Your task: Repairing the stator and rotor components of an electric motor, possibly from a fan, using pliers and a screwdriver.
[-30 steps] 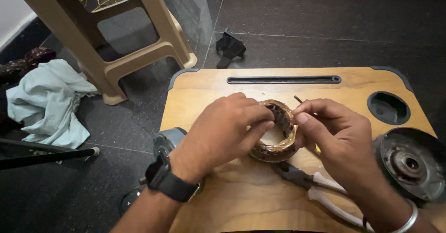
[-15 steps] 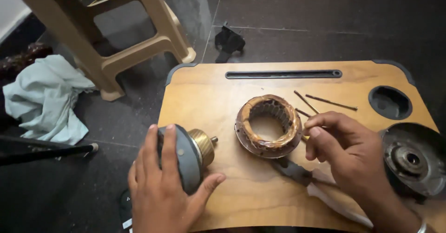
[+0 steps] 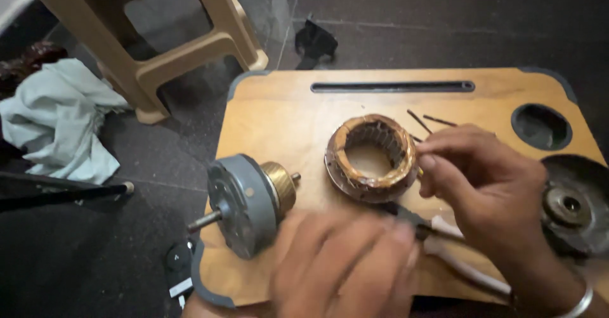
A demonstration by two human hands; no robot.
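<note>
A copper-wound ring (image 3: 371, 159) lies in the middle of the wooden lap table (image 3: 279, 121). My right hand (image 3: 485, 185) is at its right rim, thumb and forefinger pinched against the edge. My left hand (image 3: 346, 267) hovers blurred over the table's near edge, fingers apart and holding nothing. To its left a grey motor body (image 3: 241, 204) with a brass hub and a steel shaft lies on its side at the table's left edge. White-handled pliers (image 3: 457, 258) lie partly hidden under my right hand.
Thin dark rods (image 3: 426, 121) lie behind the ring. A round grey motor cover (image 3: 571, 207) sits at the table's right edge, below a cup hole (image 3: 540, 126). On the dark floor are a beige plastic stool (image 3: 184, 45), a pale cloth (image 3: 60, 121) and a small black part (image 3: 314, 39).
My left hand let go of the ring, set the grey motor body on the table's left edge, and has now come off it toward the middle. My right hand stays at the ring.
</note>
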